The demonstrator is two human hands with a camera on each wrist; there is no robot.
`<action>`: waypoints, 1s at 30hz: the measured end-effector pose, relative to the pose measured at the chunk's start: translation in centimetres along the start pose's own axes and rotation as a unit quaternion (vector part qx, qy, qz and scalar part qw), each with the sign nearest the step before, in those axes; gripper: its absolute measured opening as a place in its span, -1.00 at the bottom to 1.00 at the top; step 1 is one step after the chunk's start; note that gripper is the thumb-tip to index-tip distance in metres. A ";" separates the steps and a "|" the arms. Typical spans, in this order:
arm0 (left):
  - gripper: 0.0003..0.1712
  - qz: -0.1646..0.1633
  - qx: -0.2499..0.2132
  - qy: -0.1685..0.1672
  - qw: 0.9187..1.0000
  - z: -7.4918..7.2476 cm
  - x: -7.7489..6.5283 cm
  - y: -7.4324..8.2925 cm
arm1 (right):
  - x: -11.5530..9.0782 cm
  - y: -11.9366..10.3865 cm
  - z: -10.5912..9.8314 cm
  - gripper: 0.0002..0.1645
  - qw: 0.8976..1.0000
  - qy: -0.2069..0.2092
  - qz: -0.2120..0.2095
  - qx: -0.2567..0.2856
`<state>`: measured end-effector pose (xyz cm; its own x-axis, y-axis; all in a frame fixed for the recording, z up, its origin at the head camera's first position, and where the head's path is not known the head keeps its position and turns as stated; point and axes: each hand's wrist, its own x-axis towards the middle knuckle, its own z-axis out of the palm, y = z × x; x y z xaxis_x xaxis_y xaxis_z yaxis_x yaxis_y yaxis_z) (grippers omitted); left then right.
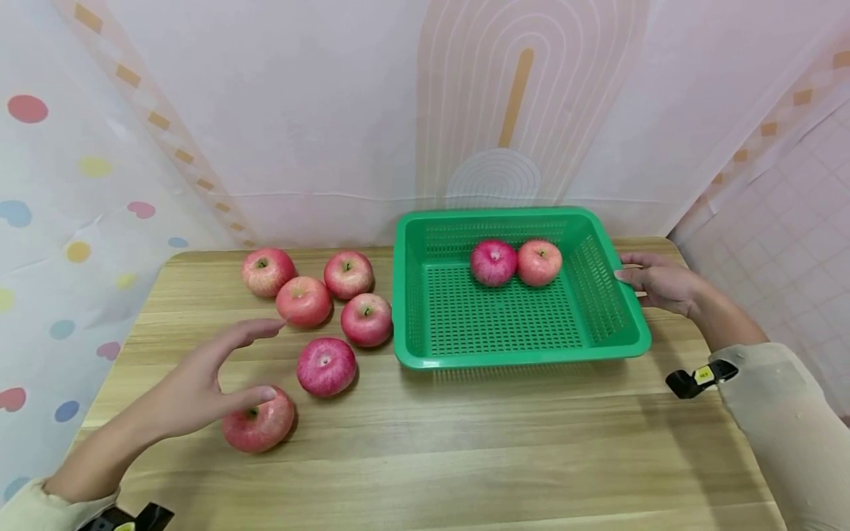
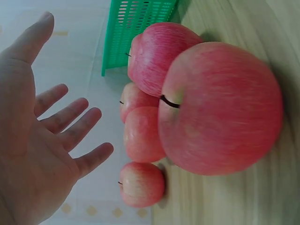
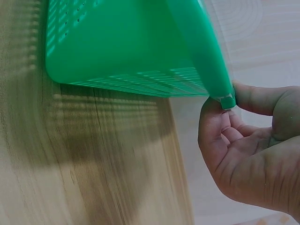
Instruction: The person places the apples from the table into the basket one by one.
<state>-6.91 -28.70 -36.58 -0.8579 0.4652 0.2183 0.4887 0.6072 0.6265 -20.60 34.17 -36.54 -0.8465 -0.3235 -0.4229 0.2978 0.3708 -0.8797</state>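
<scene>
A green plastic basket [image 1: 518,363] stands on the wooden table with a dark red apple [image 1: 493,262] and a paler apple [image 1: 539,262] inside. My right hand [image 1: 660,284] pinches the basket's right rim between thumb and curled fingers, as the right wrist view also shows. My left hand [image 1: 206,383] is spread above the table, thumb and fingers apart, holding nothing. Nearest to it is a red apple [image 1: 260,428], partly hidden under the thumb in the head view; in the left wrist view this large apple [image 2: 225,110] is apart from the palm.
Left of the basket lie several more apples, among them a dark red apple [image 1: 326,366], a pink apple [image 1: 303,302] and a striped apple [image 1: 268,271]. One apple [image 1: 367,320] sits close against the basket's left side. A patterned backdrop [image 1: 319,110] rises behind the table [image 1: 465,457].
</scene>
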 end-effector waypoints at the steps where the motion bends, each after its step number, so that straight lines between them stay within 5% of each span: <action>1: -0.04 0.001 -0.003 0.003 1.000 0.1 -0.2 -0.1 | 0.0 0.0 0.0 -0.44 1.000 0.000 0.000 0.001; 13: 0.06 0.025 -0.033 0.016 0.999 0.5 -2.2 -1.7 | 0.0 0.0 0.0 -0.42 1.000 -0.001 0.002 -0.002; 30: 0.04 -0.018 -0.096 0.035 0.995 2.6 -5.2 -4.0 | 0.1 0.2 -0.2 -0.41 1.000 0.000 0.003 -0.001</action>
<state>-4.00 -31.85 -42.21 -0.8865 0.3953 0.2405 0.4240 0.4857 0.7644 -20.68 34.37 -36.76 -0.8447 -0.3207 -0.4285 0.3020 0.3753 -0.8763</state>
